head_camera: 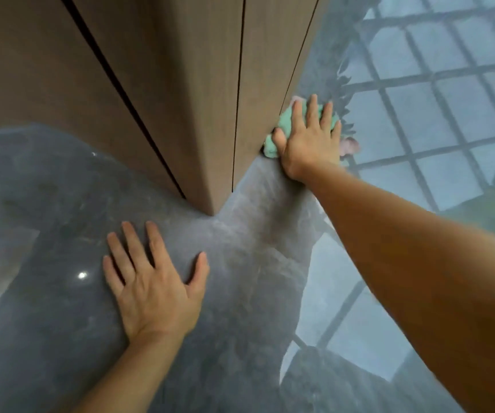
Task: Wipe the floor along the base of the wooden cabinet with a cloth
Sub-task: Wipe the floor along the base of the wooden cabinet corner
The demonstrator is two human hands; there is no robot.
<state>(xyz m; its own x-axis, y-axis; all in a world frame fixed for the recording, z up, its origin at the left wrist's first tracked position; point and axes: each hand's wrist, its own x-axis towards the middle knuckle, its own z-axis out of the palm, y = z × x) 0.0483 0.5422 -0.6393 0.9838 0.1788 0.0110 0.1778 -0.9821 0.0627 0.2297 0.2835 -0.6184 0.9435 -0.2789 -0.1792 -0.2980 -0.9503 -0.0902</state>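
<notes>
The right hand [310, 138], fingers spread flat, presses the green cloth [285, 122] onto the glossy grey floor [240, 278] against the wooden cabinet [180, 99] base at two o'clock, while the left hand [154, 281], splayed and empty at seven o'clock, likely props the person.

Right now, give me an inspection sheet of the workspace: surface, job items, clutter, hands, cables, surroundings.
Surface: glossy grey stone floor, reflecting a gridded window.
Job's things: green cloth on the floor, pressed against the base of the wooden cabinet on its right-hand face, past the corner.
Clutter: small pinkish thing just beyond the cloth; too blurred to identify.
Hands: right hand flat on the cloth, fingers spread; left hand flat on bare floor in front of the cabinet corner, holding nothing.
Cables: nothing seen.
Surroundings: cabinet panels with dark vertical seams; green blur at the right edge, unclear.
</notes>
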